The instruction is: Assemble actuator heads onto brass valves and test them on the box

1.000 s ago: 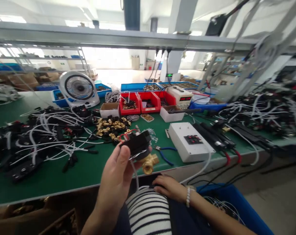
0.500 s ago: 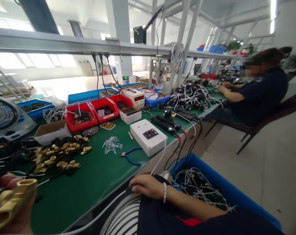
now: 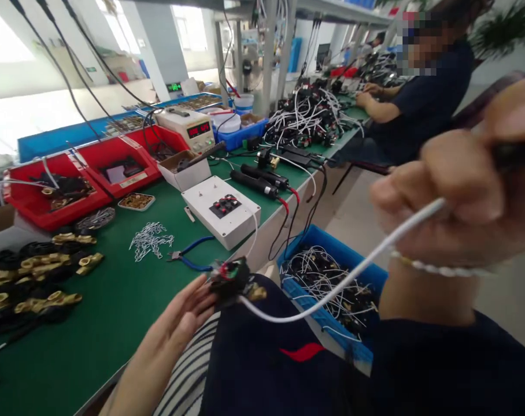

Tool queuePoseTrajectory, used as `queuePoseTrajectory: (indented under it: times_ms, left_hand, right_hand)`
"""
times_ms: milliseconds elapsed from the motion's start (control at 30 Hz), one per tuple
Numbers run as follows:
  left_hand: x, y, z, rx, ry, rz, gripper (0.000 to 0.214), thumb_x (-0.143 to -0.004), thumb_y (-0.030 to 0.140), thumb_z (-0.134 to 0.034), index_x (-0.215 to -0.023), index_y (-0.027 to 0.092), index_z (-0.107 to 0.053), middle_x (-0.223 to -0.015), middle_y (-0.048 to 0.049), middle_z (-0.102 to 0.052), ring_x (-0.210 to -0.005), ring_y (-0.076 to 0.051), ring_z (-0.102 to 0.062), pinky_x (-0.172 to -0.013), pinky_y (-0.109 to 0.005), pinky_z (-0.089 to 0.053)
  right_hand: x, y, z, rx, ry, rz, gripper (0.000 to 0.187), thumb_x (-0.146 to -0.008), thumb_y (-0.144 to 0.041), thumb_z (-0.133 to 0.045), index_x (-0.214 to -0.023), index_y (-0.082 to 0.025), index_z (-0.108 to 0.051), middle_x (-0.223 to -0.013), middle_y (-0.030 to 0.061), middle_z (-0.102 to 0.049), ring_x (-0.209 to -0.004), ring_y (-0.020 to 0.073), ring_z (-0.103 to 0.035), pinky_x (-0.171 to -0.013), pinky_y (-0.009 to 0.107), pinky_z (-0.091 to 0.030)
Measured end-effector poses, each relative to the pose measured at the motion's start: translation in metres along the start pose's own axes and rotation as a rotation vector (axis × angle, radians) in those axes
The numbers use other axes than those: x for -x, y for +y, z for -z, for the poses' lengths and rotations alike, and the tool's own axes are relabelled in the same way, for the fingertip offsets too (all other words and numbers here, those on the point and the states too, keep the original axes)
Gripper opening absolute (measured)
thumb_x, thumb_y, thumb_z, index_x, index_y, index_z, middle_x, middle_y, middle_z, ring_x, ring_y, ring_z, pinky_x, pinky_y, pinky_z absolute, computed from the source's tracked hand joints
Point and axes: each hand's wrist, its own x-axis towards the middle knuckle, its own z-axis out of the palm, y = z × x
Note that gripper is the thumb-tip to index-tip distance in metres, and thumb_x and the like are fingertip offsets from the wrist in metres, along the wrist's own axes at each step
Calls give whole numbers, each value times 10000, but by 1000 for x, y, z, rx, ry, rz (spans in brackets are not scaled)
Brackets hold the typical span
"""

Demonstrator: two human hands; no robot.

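My left hand (image 3: 182, 320) holds a black valve part with a brass fitting (image 3: 234, 280) over my lap, its fingers stretched along the part's underside. A white cable (image 3: 332, 289) runs from that part up to my right hand (image 3: 466, 190), raised close to the camera. That hand's fingers are curled tight round the cable's upper end, where a dark piece shows between them. A pearl bracelet (image 3: 436, 267) circles the right wrist.
The green bench (image 3: 128, 289) carries a heap of brass fittings (image 3: 37, 277), blue pliers (image 3: 191, 254), wire clips (image 3: 150, 238), a white switch box (image 3: 221, 209), red bins (image 3: 84, 173) and a power supply (image 3: 188, 127). A blue crate of cables (image 3: 327, 277) stands below. Another person (image 3: 418, 98) works at the right.
My right hand left my lap and rose near the camera, pulling the white cable taut. My left hand with the valve part moved from the left edge toward the middle; the view swung right.
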Motion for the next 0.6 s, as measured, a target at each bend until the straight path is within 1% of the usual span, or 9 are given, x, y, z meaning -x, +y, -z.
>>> queuePoseTrajectory:
  times_ms: [67, 133, 200, 233, 267, 300, 400, 500, 600]
  left_hand:
    - [-7, -6, 1, -62, -110, 21, 715, -713, 727, -635, -1241, 244, -621, -1255, -103, -675, -1174, -331, -634, -1021, -491, -527]
    - [-20, -13, 11, -165, -115, 38, 731, -638, 745, -681, -1180, 254, -649, -1224, -82, -694, -1178, -323, -632, -1067, -502, -482]
    - [-33, -22, 23, -251, -9, 46, 674, -669, 744, -646, -1143, 266, -663, -1186, -59, -711, -1145, -313, -651, -1101, -543, -432]
    - [-39, -27, 27, -269, 60, 48, 627, -701, 719, -633, -1135, 268, -666, -1170, -50, -716, -1118, -307, -665, -1102, -560, -423]
    - [-44, -33, 31, -271, 130, 48, 570, -730, 678, -634, -1121, 266, -669, -1148, -43, -722, -1079, -299, -683, -1088, -573, -434]
    - [-49, -40, 34, -255, 201, 39, 506, -753, 628, -641, -1096, 258, -675, -1118, -38, -728, -1029, -290, -702, -1063, -578, -459]
    - [-60, -58, 37, -130, 388, -23, 289, -764, 448, -680, -950, 227, -686, -965, -13, -734, -896, -251, -725, -986, -562, -531]
    - [-68, -68, 37, -48, 463, -51, 153, -725, 326, -684, -841, 228, -661, -851, 20, -698, -838, -216, -711, -979, -554, -541]
    - [-72, -73, 39, -104, 450, -56, 157, -734, 341, -662, -852, 240, -641, -857, 26, -677, -832, -204, -702, -974, -542, -550]
  right_hand:
    - [6, -7, 15, 152, -6, -5, 299, -1014, -448, -494, -830, -257, -632, -550, -109, -441, -414, 36, -386, -474, 235, -354]
    - [12, 8, 39, 316, -243, -168, 269, -963, -459, -595, -847, -218, -622, -602, -81, -472, -474, 62, -416, -497, 237, -366]
    - [20, 40, 71, 480, -594, -539, 344, -962, -475, -582, -796, -174, -582, -631, -51, -492, -542, 82, -443, -530, 232, -382]
    - [25, 59, 89, 568, -713, -762, 356, -972, -443, -572, -754, -161, -570, -637, -39, -510, -578, 90, -465, -572, 233, -401]
    - [34, 78, 108, 664, -736, -999, 362, -983, -386, -568, -707, -153, -562, -633, -30, -525, -581, 86, -465, -579, 225, -400]
    - [44, 96, 127, 777, -685, -1259, 354, -992, -344, -562, -696, -150, -565, -637, -27, -543, -561, 77, -448, -567, 217, -394]
    - [88, 138, 178, 926, -562, -1512, 348, -1000, -268, -545, -680, -132, -570, -595, -7, -557, -471, 73, -415, -496, 223, -386]
    - [139, 158, 214, 1030, -399, -1627, 265, -997, -356, -564, -878, -128, -630, -753, 1, -620, -569, 98, -552, -561, 241, -494]
    - [181, 167, 237, 1091, -217, -1640, 236, -998, -361, -566, -1036, -139, -638, -943, 43, -659, -740, 136, -636, -676, 294, -560]
